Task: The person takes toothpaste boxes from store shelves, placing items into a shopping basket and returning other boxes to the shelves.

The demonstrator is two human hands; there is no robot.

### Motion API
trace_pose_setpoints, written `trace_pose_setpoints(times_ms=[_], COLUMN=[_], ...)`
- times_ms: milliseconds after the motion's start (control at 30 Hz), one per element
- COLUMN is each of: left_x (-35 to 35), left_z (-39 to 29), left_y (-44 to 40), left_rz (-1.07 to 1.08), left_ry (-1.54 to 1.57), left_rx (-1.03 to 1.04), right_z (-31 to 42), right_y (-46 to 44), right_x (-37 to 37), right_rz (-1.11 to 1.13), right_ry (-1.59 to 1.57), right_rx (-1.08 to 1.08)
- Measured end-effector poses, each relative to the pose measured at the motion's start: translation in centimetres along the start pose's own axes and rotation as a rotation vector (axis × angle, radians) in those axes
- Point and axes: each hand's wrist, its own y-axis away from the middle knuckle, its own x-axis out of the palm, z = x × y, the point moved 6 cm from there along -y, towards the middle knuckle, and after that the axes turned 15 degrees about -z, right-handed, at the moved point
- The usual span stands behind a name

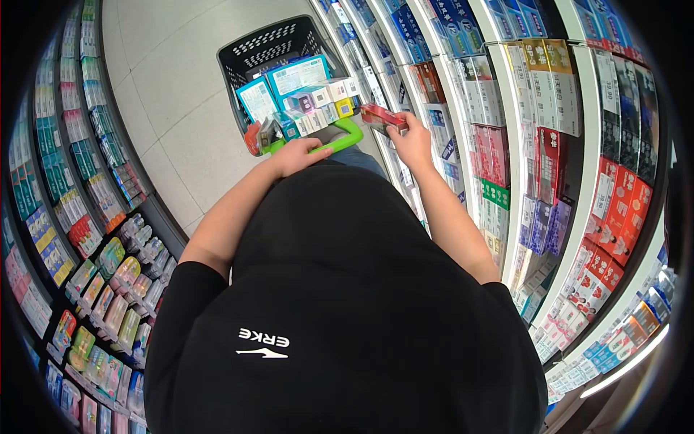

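Right fingers (397, 132) pinch red box (377, 118), jutting toward basket (271, 43); left fingers (319, 152) curl over green handle (351, 134).

Here comes hard plastic first: the basket (264, 50) is black, punched with holes, fairly matt, and its handle (351, 136) is bright green, smooth plastic. Now the small red box (382, 117), printed card by its look, with a light sheen! Inside the basket, a pale blue carton (300, 74) shows smooth, printed card too. And the shirt (361, 311): soft black cloth, thoroughly matt, its white logo (264, 343) flat and smooth. Underfoot, pale floor tiles (170, 87) look smooth, while clear, shiny plastic covers the blister packs (130, 275).
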Motion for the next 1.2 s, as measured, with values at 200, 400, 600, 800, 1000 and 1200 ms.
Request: trace_pose_setpoints(times_ms=[200,400,600,800,1000,1200], left_x=[-4.5,-8.3,-11.8,-17.1,-14.6,-8.2], left_z=[2.4,-4.0,-1.1,4.5,12.5,13.2], left_y=[-1.8,0.4,2.6,3.3,-3.0,-7.4], left_rz=[-0.647,0.018,-0.135,-0.681,-0.88,-0.733], left_ry=[0.375,1.073,0.948,0.751,0.186,0.072], left_rx=[0.038,-0.09,-0.192,-0.319,-0.453,-0.573], right_z=[6.1,11.7,10.8,6.8,3.8,4.3], right_y=[0.0,0.6,0.8,3.7,6.4,6.6], right_x=[-4.7,-4.6,-0.8,1.7,4.7,4.1], right_rz=[0.027,0.381,0.438,0.394,0.604,0.684], right_ry=[-0.316,-0.955,-0.847,-0.054,-0.055,-0.008], right_rx=[0.091,0.214,0.25,-0.425,-0.38,-0.369])
